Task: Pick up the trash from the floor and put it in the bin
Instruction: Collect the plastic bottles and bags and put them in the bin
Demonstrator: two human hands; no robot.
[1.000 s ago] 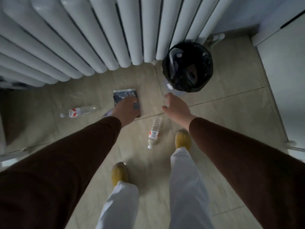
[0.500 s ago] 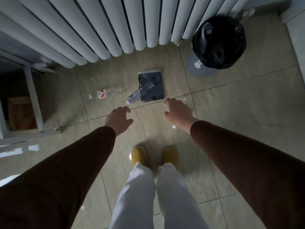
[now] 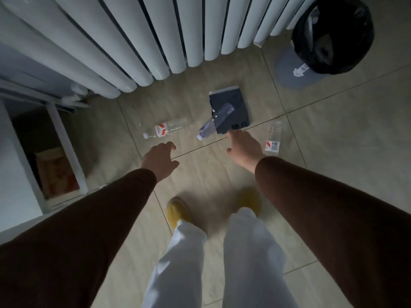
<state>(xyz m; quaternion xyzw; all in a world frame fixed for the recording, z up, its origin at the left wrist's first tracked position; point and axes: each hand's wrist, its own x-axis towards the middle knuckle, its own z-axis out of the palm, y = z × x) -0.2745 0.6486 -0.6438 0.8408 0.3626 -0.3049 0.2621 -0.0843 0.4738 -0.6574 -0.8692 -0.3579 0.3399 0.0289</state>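
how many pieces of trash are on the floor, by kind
clear plastic bottles: 3 — one with a red and white label, one lying across the packet, one by the right hand
dark flat packet: 1
total: 4

Floor [image 3: 333, 134]: large beige tiles, smooth with a soft sheen, dark grout lines. Radiator [image 3: 155, 30]: white painted metal tubes, smooth, semi-gloss; bin [image 3: 291, 74]: grey matt plastic, lined with a crinkled glossy black plastic bag [image 3: 360, 52]. Three bottles [image 3: 171, 128] [image 3: 214, 123] [image 3: 274, 136]: clear thin plastic with printed labels; flat packet [image 3: 231, 101]: dark, smooth film; sleeves [image 3: 322, 196]: matt brown cloth; trousers [image 3: 251, 258]: white cloth.
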